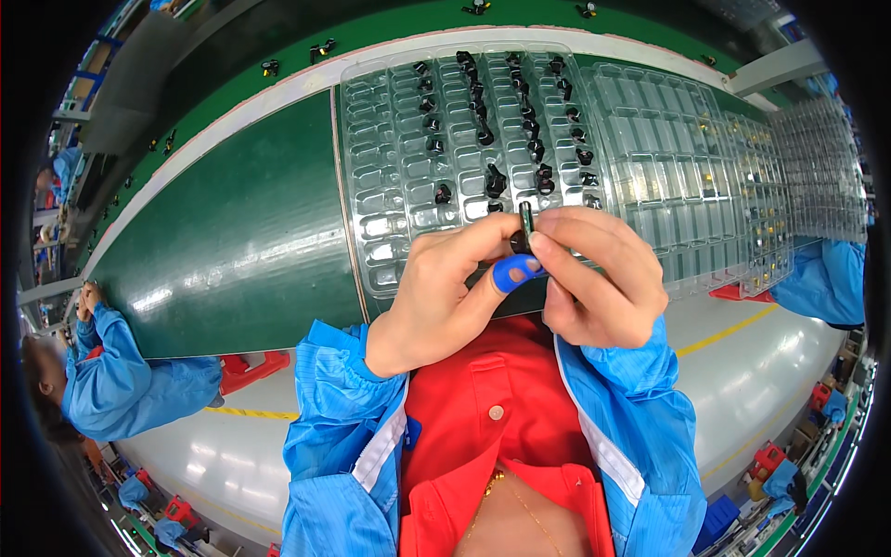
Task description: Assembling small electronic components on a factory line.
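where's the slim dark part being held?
Slim dark part: right of centre in the head view, between left hand and right hand, over the clear blister tray's near end.

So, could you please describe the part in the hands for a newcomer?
On the green table is a clear tray with black parts. Over its near side, the left hand, with a blue thumb wrap, is beside the right hand. The small dark piece between them is it: unlike its neighbours, it sits in no pocket.

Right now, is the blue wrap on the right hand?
No, the left hand wears the blue wrap, and the right hand shows none.
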`<action>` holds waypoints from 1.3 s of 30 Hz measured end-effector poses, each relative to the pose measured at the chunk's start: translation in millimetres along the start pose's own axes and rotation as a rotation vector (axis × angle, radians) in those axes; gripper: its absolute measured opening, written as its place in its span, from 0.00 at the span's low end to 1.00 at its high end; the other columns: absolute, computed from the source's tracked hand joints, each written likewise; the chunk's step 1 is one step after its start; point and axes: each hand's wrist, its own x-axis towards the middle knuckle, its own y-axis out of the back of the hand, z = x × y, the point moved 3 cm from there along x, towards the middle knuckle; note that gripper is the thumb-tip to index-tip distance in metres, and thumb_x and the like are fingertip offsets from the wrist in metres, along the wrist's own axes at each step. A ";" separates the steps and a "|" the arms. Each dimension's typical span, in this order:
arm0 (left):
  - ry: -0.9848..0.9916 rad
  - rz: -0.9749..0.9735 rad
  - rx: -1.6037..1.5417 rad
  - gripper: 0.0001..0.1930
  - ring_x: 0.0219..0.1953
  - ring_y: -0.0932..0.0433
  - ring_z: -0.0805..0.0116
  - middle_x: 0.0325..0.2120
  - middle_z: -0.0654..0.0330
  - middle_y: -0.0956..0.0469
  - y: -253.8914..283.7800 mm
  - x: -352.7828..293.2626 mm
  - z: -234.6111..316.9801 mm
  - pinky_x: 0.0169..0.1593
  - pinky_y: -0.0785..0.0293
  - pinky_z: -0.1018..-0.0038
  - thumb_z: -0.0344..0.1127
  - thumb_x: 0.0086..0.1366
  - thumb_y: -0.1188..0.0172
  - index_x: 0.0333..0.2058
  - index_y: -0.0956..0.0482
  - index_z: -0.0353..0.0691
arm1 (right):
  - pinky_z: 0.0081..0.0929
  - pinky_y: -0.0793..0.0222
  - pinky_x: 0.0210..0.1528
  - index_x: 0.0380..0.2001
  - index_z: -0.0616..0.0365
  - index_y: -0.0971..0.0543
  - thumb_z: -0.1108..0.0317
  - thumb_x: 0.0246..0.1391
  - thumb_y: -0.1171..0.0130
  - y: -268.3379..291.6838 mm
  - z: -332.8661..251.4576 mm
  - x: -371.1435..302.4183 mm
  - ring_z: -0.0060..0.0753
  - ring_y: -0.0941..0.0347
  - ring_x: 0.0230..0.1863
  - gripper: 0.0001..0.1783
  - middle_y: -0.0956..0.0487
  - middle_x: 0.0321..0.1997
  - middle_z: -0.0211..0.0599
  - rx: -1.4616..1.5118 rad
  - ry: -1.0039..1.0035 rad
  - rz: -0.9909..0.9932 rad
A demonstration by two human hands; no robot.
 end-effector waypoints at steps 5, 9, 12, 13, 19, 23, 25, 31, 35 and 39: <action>0.053 -0.037 -0.149 0.13 0.17 0.32 0.62 0.17 0.53 0.32 -2.2 4.7 0.2 0.23 0.37 0.73 0.29 0.58 0.48 0.40 0.33 0.29 | 0.35 0.26 0.37 0.30 0.69 0.23 0.84 0.30 0.48 0.6 -1.6 -0.2 0.48 0.25 0.34 0.16 0.25 0.32 0.48 -0.078 -0.028 -0.017; 0.107 -0.049 -0.039 0.13 0.20 0.30 0.70 0.19 0.54 0.30 2.9 5.8 -0.8 0.26 0.35 0.76 0.28 0.57 0.49 0.42 0.33 0.30 | 0.34 0.26 0.37 0.32 0.67 0.23 0.84 0.28 0.44 4.1 -3.9 -0.8 0.46 0.25 0.35 0.19 0.25 0.33 0.47 -0.053 -0.143 -0.046; 0.185 0.023 -0.120 0.12 0.26 0.26 0.72 0.22 0.58 0.26 17.8 12.5 3.6 0.32 0.31 0.76 0.28 0.56 0.53 0.39 0.31 0.31 | 0.31 0.27 0.35 0.32 0.66 0.23 0.81 0.28 0.41 27.8 -11.5 -6.0 0.45 0.25 0.33 0.19 0.24 0.32 0.45 -0.067 -0.181 -0.077; 0.228 0.031 -0.099 0.11 0.28 0.25 0.71 0.23 0.59 0.25 30.7 17.1 2.3 0.34 0.30 0.75 0.28 0.55 0.54 0.37 0.30 0.31 | 0.30 0.27 0.35 0.31 0.66 0.23 0.81 0.29 0.41 42.1 -7.3 -7.1 0.44 0.25 0.33 0.17 0.23 0.32 0.44 -0.138 -0.265 -0.138; 0.132 0.205 0.123 0.14 0.28 0.28 0.75 0.23 0.61 0.26 125.3 65.4 -42.9 0.31 0.35 0.80 0.34 0.57 0.61 0.36 0.29 0.32 | 0.23 0.35 0.26 0.27 0.62 0.23 0.77 0.43 0.43 158.8 98.3 -47.3 0.33 0.29 0.25 0.05 0.24 0.27 0.37 -0.728 -0.707 -0.175; 0.275 0.327 0.332 0.17 0.28 0.28 0.77 0.23 0.63 0.27 160.3 98.3 -90.7 0.29 0.36 0.81 0.36 0.58 0.58 0.42 0.28 0.34 | 0.28 0.35 0.30 0.27 0.62 0.22 0.78 0.36 0.40 186.6 163.5 -75.6 0.37 0.29 0.28 0.08 0.26 0.27 0.39 -0.677 -0.733 -0.433; 0.320 0.393 0.379 0.18 0.27 0.29 0.78 0.22 0.64 0.28 171.3 108.5 -116.7 0.28 0.35 0.81 0.36 0.59 0.56 0.45 0.28 0.37 | 0.32 0.33 0.34 0.27 0.57 0.20 0.76 0.32 0.38 185.8 179.7 -76.8 0.43 0.28 0.33 0.11 0.26 0.29 0.42 -0.624 -0.797 -0.509; 0.437 0.524 0.439 0.19 0.25 0.30 0.77 0.23 0.62 0.27 194.6 139.7 -173.3 0.26 0.33 0.80 0.36 0.58 0.50 0.48 0.30 0.35 | 0.32 0.33 0.32 0.22 0.60 0.21 0.77 0.27 0.36 178.7 198.2 -82.6 0.44 0.28 0.30 0.10 0.26 0.26 0.41 -0.642 -0.891 -0.492; 0.303 0.628 0.764 0.23 0.40 0.26 0.54 0.34 0.49 0.24 191.8 130.4 -163.5 0.44 0.32 0.67 0.41 0.54 0.46 0.48 0.31 0.36 | 0.31 0.35 0.29 0.20 0.63 0.25 0.79 0.32 0.39 174.7 195.3 -79.9 0.41 0.29 0.27 0.06 0.28 0.24 0.42 -0.679 -0.787 -0.508; 0.012 0.286 0.578 0.12 0.40 0.26 0.57 0.35 0.51 0.24 147.8 114.0 -110.1 0.41 0.31 0.69 0.36 0.53 0.43 0.36 0.24 0.36 | 0.29 0.36 0.28 0.23 0.65 0.27 0.82 0.37 0.43 167.5 189.2 -79.5 0.40 0.30 0.26 0.05 0.29 0.25 0.42 -0.740 -0.696 -0.511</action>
